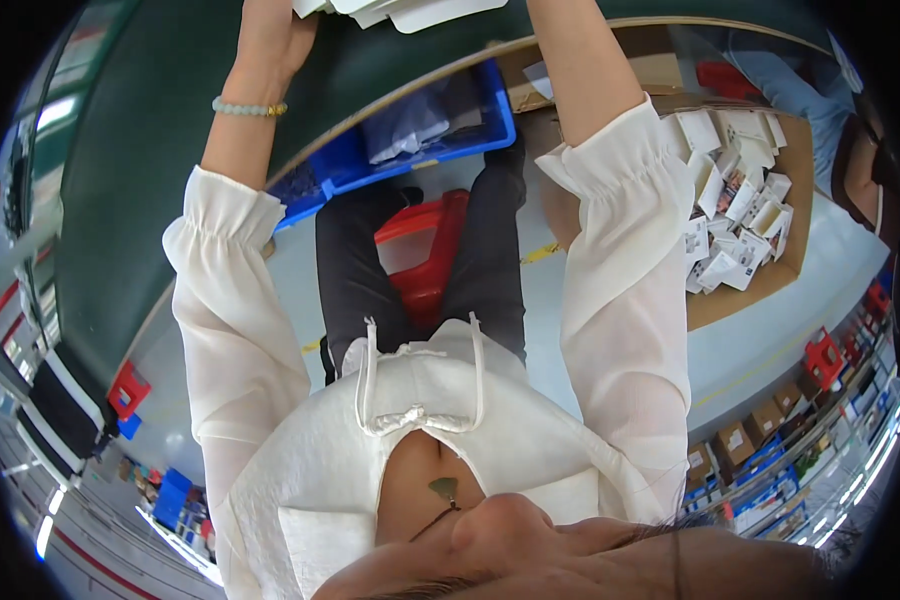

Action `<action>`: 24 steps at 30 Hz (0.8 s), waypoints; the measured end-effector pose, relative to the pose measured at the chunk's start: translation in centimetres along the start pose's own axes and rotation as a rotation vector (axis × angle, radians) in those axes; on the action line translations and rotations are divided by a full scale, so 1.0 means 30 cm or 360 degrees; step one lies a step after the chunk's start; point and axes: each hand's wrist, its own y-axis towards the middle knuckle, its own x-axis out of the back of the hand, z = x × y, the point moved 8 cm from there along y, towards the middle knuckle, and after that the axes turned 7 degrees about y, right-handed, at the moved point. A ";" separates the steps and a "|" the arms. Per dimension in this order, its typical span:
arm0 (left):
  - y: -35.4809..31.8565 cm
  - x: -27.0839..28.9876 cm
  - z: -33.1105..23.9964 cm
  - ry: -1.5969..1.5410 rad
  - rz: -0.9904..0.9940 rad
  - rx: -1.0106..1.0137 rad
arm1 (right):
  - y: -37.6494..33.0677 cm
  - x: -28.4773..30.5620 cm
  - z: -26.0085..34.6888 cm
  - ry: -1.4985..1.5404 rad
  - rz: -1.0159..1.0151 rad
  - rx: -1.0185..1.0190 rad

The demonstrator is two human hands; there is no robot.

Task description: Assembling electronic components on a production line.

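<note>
Card pieces [400, 12], white and folded, at the upper edge between the two forearms

Left hand [288, 35] is just beside their left end, its fingers cut off by the upper edge, so I cannot tell whether it grips them or is loose; right hand is out of view beyond its forearm [590, 70], its state likewise untold; the pieces show against the dark green worktop [120, 200], only their near edges visible; pale bead bracelet [250, 107] circles the left wrist; blue bin [500, 100] sits nearer the body, with bagged contents; open cardboard box [740, 306] at the right holds jumbled small white boxes [735, 195]; red stool [450, 240] shows between the legs.
</note>
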 end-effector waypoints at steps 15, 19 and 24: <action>-0.565 0.231 -0.071 0.3313 -0.0052 -0.2028 | -0.211 0.006 -0.319 -0.0779 -0.1698 0.1165; -0.579 0.208 -0.071 0.3178 -0.0212 -0.2177 | -0.207 0.033 -0.319 -0.0765 -0.1755 0.1176; -0.584 0.200 -0.082 0.3279 -0.0192 -0.2179 | -0.202 0.036 -0.311 -0.0693 -0.1725 0.1137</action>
